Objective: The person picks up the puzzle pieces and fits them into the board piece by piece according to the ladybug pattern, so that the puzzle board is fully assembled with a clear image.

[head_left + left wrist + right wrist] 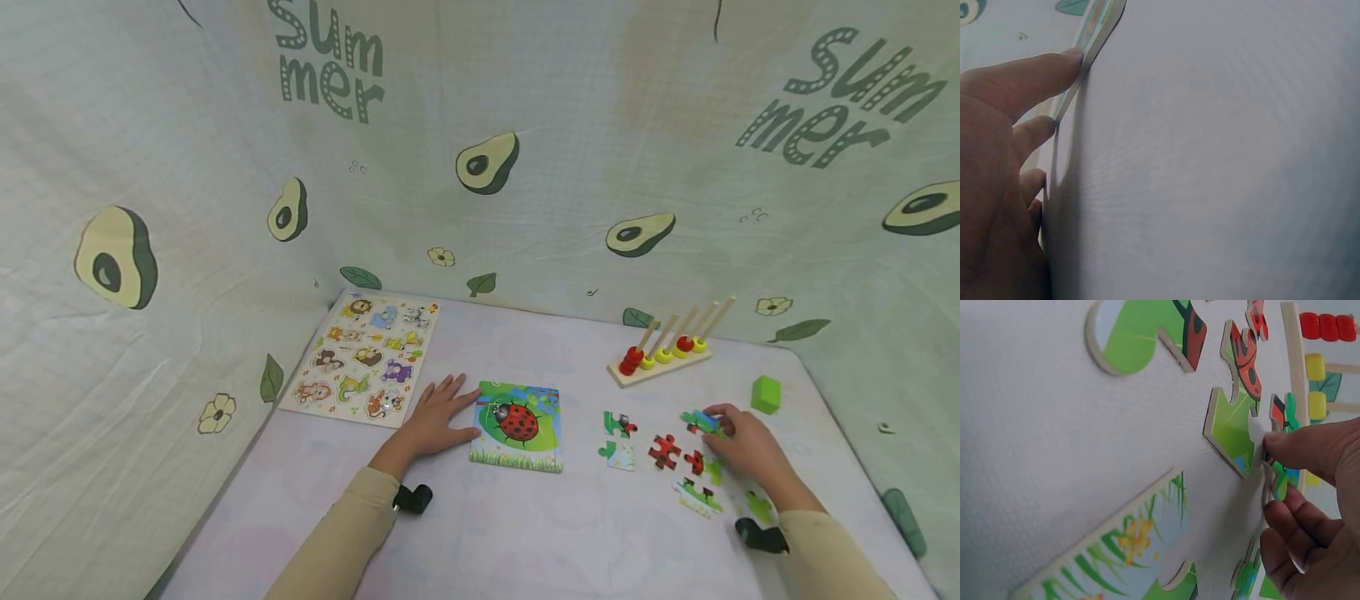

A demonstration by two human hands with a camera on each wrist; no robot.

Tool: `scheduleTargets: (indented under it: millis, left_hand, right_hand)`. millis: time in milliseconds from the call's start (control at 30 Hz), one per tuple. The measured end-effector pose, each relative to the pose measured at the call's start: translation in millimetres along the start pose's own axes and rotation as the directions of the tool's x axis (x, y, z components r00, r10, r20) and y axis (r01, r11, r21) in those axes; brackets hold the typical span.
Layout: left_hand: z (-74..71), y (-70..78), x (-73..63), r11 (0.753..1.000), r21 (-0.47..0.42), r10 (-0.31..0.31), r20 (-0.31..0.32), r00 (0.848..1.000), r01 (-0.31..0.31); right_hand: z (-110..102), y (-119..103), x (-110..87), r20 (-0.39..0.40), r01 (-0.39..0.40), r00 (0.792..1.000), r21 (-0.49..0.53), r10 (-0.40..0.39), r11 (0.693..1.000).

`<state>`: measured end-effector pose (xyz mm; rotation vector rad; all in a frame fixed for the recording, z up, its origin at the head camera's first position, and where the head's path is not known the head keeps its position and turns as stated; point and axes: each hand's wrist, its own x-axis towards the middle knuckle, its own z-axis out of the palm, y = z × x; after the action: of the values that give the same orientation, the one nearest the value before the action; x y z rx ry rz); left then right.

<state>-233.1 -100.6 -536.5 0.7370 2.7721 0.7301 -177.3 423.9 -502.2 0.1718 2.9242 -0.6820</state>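
Avocado-print cloth [555, 100] behind a pale desk [525, 533]. Left of the ladybug board [517, 427]: animal board [377, 377], then left hand [441, 419], fingers spread wide, thumb and index touching the ladybug board's left edge. Right of the ladybug board: loose puzzle pieces [664, 452], then right hand [750, 450] pinching a blue-green piece [701, 422]. Probably best: light edge pinch, lift clear of loose puzzle pieces, check colours against the ladybug board, lay flat.

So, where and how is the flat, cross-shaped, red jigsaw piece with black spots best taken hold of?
Probably pinch the cross-shaped piece by its near and far tabs, from above: it lies flat, both tabs stick out, and another red-and-black jigsaw piece crowds its right side.
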Motion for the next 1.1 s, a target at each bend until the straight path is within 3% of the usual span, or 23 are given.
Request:
scheduleTargets:
  millis: [500,733,1100]
  left_hand:
    - [-1.0,1.1,-1.1,1.000,-0.008,0.007,-0.001,1.000,-0.007]
    - [-1.7,2.3,-1.6,1.000,-0.007,0.003,0.000,1.000,-0.003]
    - [-2.3,2.9,-2.1,1.000,-0.008,0.007,0.000,1.000,-0.007]
  right_hand:
    - [2.9,4.2,-2.8,-0.002,0.021,1.000,-0.012,-0.021,1.000]
    - [7.8,4.9,-2.8,-0.044,0.063,0.997,-0.047,-0.065,0.997]
    - [8.6,2.3,-3.3,-0.096,0.029,0.995,0.023,-0.027,0.999]
